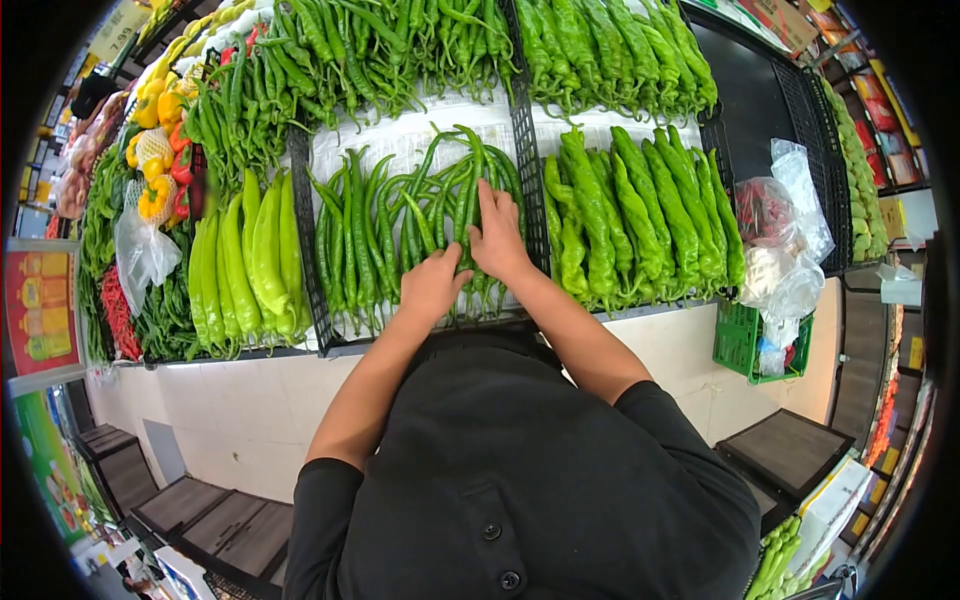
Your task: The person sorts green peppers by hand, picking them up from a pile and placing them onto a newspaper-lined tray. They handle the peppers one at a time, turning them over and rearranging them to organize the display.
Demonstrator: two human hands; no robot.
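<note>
Long, thin green chili peppers [352,225] lie in a row on white paper, inside a compartment with black crate walls. Several in the middle are curved and lie across the others. My left hand [432,285] is low in this compartment, its thumb and fingers closed around the lower end of a chili pepper; its fingertips are partly hidden. Just up and to the right, my right hand [502,238] rests on the chili peppers with its fingers stretched out and its thumb apart. The two hands are close together but not touching.
Pale green long peppers [262,250] stand left, wrinkled green peppers [625,215] right. More chili peppers [390,45] fill the back compartment. Black plastic dividers [528,140] separate them. Clear plastic bags [775,250] hang right, above a green basket [738,342]. Yellow bell peppers [155,200] are far left.
</note>
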